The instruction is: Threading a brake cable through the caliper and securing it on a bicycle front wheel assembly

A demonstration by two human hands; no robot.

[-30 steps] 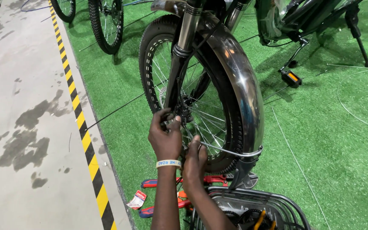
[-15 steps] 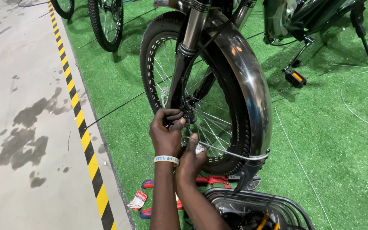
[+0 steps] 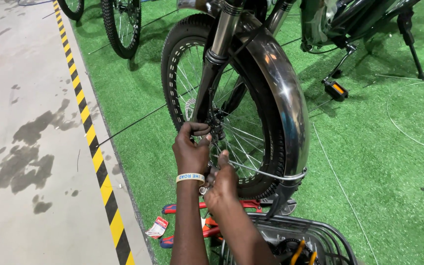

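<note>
- Left hand [image 3: 191, 151] is up at the foot of the dark metal fork leg [image 3: 211, 73], fingers curled tight around its lower end, right beside the hub of the black fat-tyred front wheel [image 3: 231, 103].
- A pale wristband [image 3: 190, 177] sits on that wrist, just below the wheel's hub.
- Right hand [image 3: 222, 185] sits lower, below the hub and touching the spokes, fingers pinched on something small and silvery; what it is, I cannot tell.
- Compared with half a second ago, the right hand has crept a little higher toward the hub, while the left has kept its grip at the fork foot.
- The thin silver mudguard stay [image 3: 271, 174] runs from near the right hand out to the glossy dark curved mudguard [image 3: 285, 98] over the wheel's rear side.
- Red-handled tools [image 3: 244, 203] lie on the green artificial turf [image 3: 369, 147] under the wheel.
- A black wire basket [image 3: 320, 235] sits below the wheel, nearest the camera.
- The yellow-and-black striped floor tape [image 3: 94, 147] runs left of the wheel.
</note>
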